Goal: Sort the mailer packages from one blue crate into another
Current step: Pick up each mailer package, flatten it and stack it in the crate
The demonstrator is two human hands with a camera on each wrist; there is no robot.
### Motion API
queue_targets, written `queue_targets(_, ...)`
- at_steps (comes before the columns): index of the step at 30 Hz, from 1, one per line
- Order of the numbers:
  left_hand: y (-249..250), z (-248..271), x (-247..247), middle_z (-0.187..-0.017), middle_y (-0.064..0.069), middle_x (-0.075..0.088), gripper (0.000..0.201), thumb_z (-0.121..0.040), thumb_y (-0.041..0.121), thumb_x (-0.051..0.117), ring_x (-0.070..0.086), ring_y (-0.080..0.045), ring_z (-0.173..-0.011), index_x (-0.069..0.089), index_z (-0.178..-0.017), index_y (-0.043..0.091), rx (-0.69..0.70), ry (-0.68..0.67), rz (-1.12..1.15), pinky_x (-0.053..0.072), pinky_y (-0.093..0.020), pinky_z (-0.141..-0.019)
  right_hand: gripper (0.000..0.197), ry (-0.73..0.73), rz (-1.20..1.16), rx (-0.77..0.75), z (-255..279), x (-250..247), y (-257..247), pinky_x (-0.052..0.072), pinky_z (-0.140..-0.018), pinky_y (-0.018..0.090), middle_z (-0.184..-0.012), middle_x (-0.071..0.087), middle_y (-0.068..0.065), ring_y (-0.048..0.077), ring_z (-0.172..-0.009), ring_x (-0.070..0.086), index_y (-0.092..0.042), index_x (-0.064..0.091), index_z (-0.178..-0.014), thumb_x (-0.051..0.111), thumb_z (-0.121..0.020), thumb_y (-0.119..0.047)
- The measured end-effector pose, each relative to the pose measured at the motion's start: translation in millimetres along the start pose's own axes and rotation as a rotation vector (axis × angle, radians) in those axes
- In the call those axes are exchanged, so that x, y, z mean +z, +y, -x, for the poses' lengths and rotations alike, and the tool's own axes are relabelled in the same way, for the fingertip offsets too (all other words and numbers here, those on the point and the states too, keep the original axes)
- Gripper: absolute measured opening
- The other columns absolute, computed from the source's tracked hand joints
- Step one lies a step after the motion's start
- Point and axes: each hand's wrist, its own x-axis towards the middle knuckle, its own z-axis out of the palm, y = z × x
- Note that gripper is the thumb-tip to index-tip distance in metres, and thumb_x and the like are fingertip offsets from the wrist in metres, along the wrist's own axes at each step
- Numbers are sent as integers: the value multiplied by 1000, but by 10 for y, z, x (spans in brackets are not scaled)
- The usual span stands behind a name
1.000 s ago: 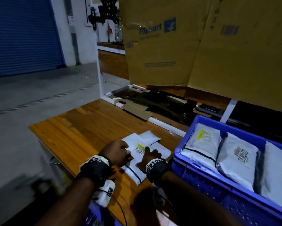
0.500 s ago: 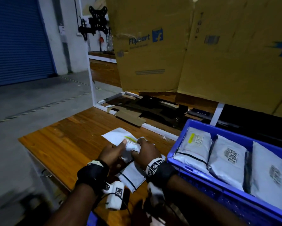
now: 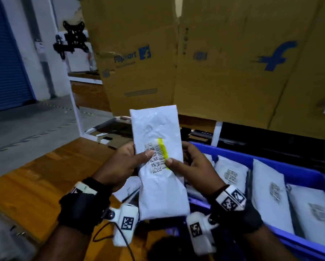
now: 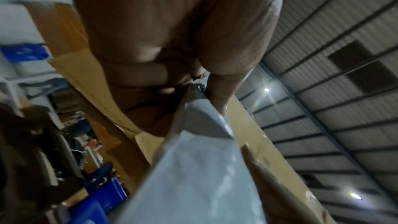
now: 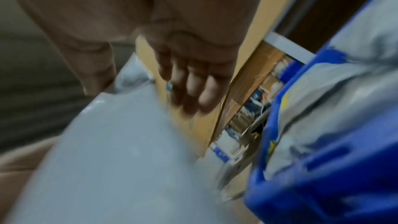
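**Soft mailer, 2-hand pinch**

White mailer [image 3: 158,162] held upright above the wooden table [image 3: 35,178], beside blue crate [image 3: 308,170]. Left hand [image 3: 120,164] & right hand [image 3: 193,164] pinch its side edges, thumbs on label. Prob. light, floppy, slick; grip mid-edges.

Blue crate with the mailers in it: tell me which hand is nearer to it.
Right. The right hand holds the raised mailer by its right edge, just above the blue crate at its near left corner. The left hand grips the mailer's far side, over the wooden table.
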Motion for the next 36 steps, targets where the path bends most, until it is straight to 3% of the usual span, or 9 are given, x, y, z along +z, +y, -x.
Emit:
queue_targets(3, -1, -143, 439, -119, -14, 70, 32, -93, 4, 57, 68, -32, -105, 57, -125, 5, 53, -17, -48, 57, -47, -87, 35, 7, -146, -24, 164, -236, -208, 57, -81, 39, -112, 72, 13, 28, -99, 70, -2, 59, -124, 65, -89, 0)
queue_targets(7, -88, -295, 1026, -120, -11, 69, 35, -94, 3, 58, 67, -29, -108, 52, -129, 5, 111, -22, -34, 56, -45, -90, 33, 232, -91, -68, 222, -650, -251, 54, -86, 44, -112, 72, 13, 29, -101, 69, -4, 63, -121, 68, -88, -6)
queue_targets(12, -221, -291, 1608, -122, -13, 68, 48, -88, 2, 67, 65, -32, -113, 49, -132, 7, 49, -157, -21, 53, -49, -95, 34, 357, -131, -61, 435, -1142, -414, 53, -90, 57, -109, 72, 18, 38, -102, 68, -3, 66, -116, 69, -83, -12)
queue_targets(18, -225, -325, 2179, -116, -16, 70, 43, -87, -15, 57, 69, -24, -101, 52, -126, 3, 54, -227, 9, 57, -32, -84, 34, 502, -73, -72, 707, -1746, -692, 55, -59, 27, -100, 72, 13, 15, -75, 72, 4, 55, -122, 64, -89, 2)
queue_targets(23, -178, -386, 2445, -119, -4, 71, 48, -80, 14, 73, 67, -25, -110, 57, -124, 16, 70, -406, -263, 52, -47, -95, 67, 605, 3, -116, 795, -2240, -986, 57, -77, 36, -117, 66, 12, 21, -100, 70, -11, 38, -138, 74, -82, -2)
queue_targets(25, -152, -419, 2536, -117, -2, 71, 45, -81, 15, 76, 68, -23, -108, 58, -123, 16, 59, -457, -319, 53, -47, -94, 76, 657, 86, -115, 831, -2379, -1093, 59, -81, 38, -121, 63, 11, 21, -100, 68, -23, 36, -142, 78, -80, -8)
queue_targets(31, -63, -585, 2556, -110, -10, 73, 54, -68, 20, 82, 68, -33, -105, 61, -116, 9, -16, -520, -422, 50, -56, -96, 54, 796, 137, -121, 975, -2700, -1142, 59, -77, 52, -110, 67, 15, 32, -90, 70, -37, 57, -109, 83, -68, -12)
queue_targets(34, -46, -657, 2526, -103, -18, 73, 52, -65, 14, 83, 68, -39, -101, 62, -111, 5, -49, -478, -416, 52, -54, -94, 50, 828, 82, -125, 1045, -2840, -1074, 60, -69, 40, -108, 67, 17, 25, -77, 70, -25, 58, -113, 80, -72, -4)
queue_targets(36, -48, -697, 2503, -98, -19, 74, 43, -71, 4, 83, 71, -32, -90, 62, -109, 2, -14, -405, -386, 55, -47, -85, 47, 841, 70, -109, 1095, -2913, -1043, 57, -60, 31, -101, 66, 13, 17, -67, 66, -17, 55, -117, 74, -79, 3)
